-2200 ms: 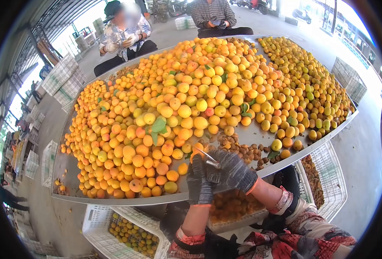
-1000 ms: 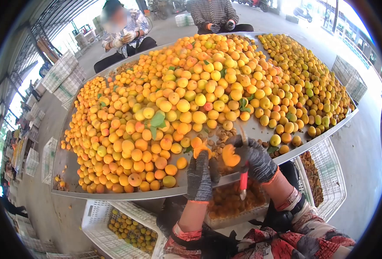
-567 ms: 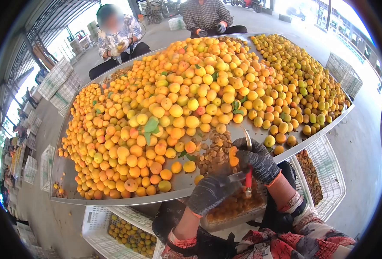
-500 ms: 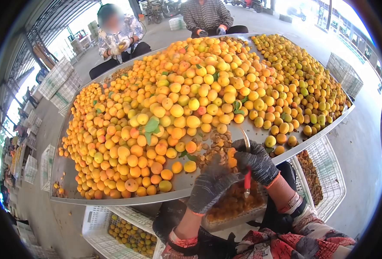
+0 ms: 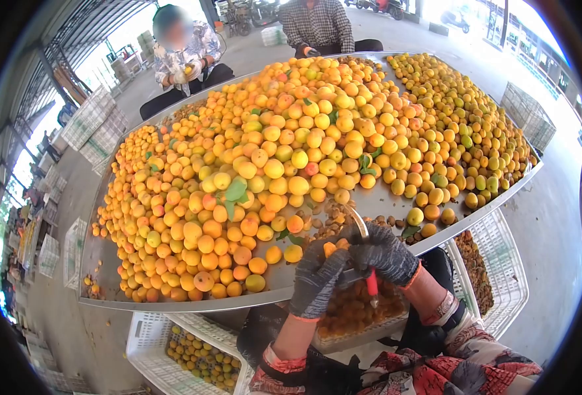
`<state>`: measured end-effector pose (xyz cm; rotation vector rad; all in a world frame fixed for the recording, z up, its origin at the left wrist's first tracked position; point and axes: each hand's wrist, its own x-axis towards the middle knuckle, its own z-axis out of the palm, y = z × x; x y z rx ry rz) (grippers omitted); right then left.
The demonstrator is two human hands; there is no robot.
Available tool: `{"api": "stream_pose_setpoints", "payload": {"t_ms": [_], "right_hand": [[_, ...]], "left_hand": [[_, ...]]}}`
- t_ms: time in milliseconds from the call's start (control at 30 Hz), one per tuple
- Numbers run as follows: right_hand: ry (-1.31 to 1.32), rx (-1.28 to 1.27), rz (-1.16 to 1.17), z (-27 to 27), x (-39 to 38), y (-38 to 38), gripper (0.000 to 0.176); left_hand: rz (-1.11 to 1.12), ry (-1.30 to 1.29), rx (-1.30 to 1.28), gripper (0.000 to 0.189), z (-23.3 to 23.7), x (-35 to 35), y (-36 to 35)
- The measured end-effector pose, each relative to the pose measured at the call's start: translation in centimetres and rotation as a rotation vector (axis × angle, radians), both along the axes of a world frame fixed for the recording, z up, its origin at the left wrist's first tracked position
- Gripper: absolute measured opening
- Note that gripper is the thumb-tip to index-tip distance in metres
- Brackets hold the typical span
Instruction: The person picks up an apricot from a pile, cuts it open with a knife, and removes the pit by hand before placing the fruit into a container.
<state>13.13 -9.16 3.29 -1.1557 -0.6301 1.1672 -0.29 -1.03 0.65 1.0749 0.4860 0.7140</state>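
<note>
Both of my gloved hands meet over the near edge of the metal table (image 5: pixel 238 304). An orange piece of apricot (image 5: pixel 335 247) shows between them, with the fingers of my left hand (image 5: pixel 317 276) closed on it. My right hand (image 5: pixel 388 255) is wrapped round a knife with a red handle (image 5: pixel 372 284). Its curved metal blade (image 5: pixel 357 220) rises above the fingers. Just beyond my hands lies a heap of brown apricot pits (image 5: pixel 329 222). A big mound of whole apricots (image 5: pixel 238 178) covers the table. Below the edge, a container (image 5: pixel 343 342) holds orange apricot pieces (image 5: pixel 356 308).
A white crate (image 5: pixel 147 342) with greenish apricots stands below left; another crate (image 5: pixel 501 263) with brown pits is at right. Smaller, greener apricots (image 5: pixel 475 131) lie on the table's right side. Two people (image 5: pixel 189 49) (image 5: pixel 317 26) sit across the table.
My left hand, blurred before, has risen and come closer to my right hand. The orange flesh that hung beside my right fingers now shows as a smaller piece between both hands.
</note>
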Motion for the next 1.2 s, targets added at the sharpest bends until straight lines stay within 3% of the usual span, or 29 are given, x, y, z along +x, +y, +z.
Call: {"api": "stream_pose_setpoints", "payload": {"t_ms": [100, 167, 200, 267, 300, 367, 400, 467, 567, 633, 700, 767, 800, 867, 900, 967, 1067, 1200], "right_hand": [[-0.029, 0.002, 0.025, 0.5, 0.0, 0.0, 0.039], [-0.11, -0.009, 0.061, -0.1, 0.6, 0.0, 0.041], [-0.192, -0.022, 0.095, -0.3, 1.0, -0.1, 0.043], [-0.221, -0.02, 0.117, 0.0, 1.2, -0.4, 0.044], [-0.248, -0.016, 0.136, 0.3, 1.2, -0.5, 0.045], [-0.221, -0.045, 0.122, 0.9, 1.2, -0.5, 0.045], [-0.203, -0.068, 0.145, 1.2, 1.3, -0.5, 0.046], [-0.181, -0.091, 0.163, 1.2, 1.5, -0.7, 0.046], [-0.068, -0.096, 0.197, 0.2, 2.5, -1.0, 0.046], [0.125, -0.078, 0.101, -1.2, 3.0, -1.5, 0.044], [0.143, -0.088, 0.074, -0.9, 3.6, -1.7, 0.042], [0.16, -0.098, 0.05, -0.6, 4.0, -1.7, 0.04], [0.121, -0.111, 0.014, -0.4, 4.1, -1.6, 0.039], [0.082, -0.123, -0.025, -0.2, 4.1, -1.5, 0.037], [0.018, -0.134, -0.044, -0.2, 4.1, -1.4, 0.036], [-0.047, -0.144, -0.065, -0.3, 4.4, -1.5, 0.036], [-0.159, -0.09, 0.006, -0.7, 4.8, -2.2, 0.036], [-0.236, -0.147, -0.025, 0.1, 4.4, -2.3, 0.035]], "left_hand": [[-0.049, 0.054, -0.159, 0.022, -0.2, -0.4, 0.4], [-0.012, 0.236, 0.251, 0.027, -1.2, -0.5, 0.8], [-0.011, 0.236, 0.25, 0.027, -1.3, -0.5, 0.8], [0.115, 0.414, 0.801, 0.019, -0.7, -0.7, 0.6], [0.12, 0.416, 0.798, 0.019, -0.5, -0.7, 0.4], [-0.012, 0.322, 0.189, 0.019, 0.1, -0.5, 0.1], [-0.013, 0.322, 0.189, 0.019, 0.6, -0.5, 0.1], [-0.072, 0.279, -0.153, 0.017, 1.3, -0.6, 0.3], [-0.033, 0.154, -0.277, 0.024, 0.5, -0.8, 0.5], [0.012, 0.176, -0.279, 0.023, 1.1, -1.0, 0.9], [0.052, 0.195, -0.282, 0.022, 1.3, -1.4, 1.3], [-0.186, 0.253, -0.157, 0.024, 0.9, -2.0, 1.4], [-0.186, 0.252, -0.156, 0.024, 1.1, -2.0, 1.2], [-0.406, 0.378, 0.292, 0.027, 1.5, -1.9, 0.5], [-0.408, 0.378, 0.294, 0.027, 0.7, -1.8, 0.4], [-0.499, 0.357, 0.692, 0.035, -0.5, -1.3, 0.4], [-0.59, 0.467, 0.829, 0.034, 0.6, -1.5, 0.5], [-0.573, 0.432, 0.87, 0.031, -2.7, -1.6, 0.9]]}}
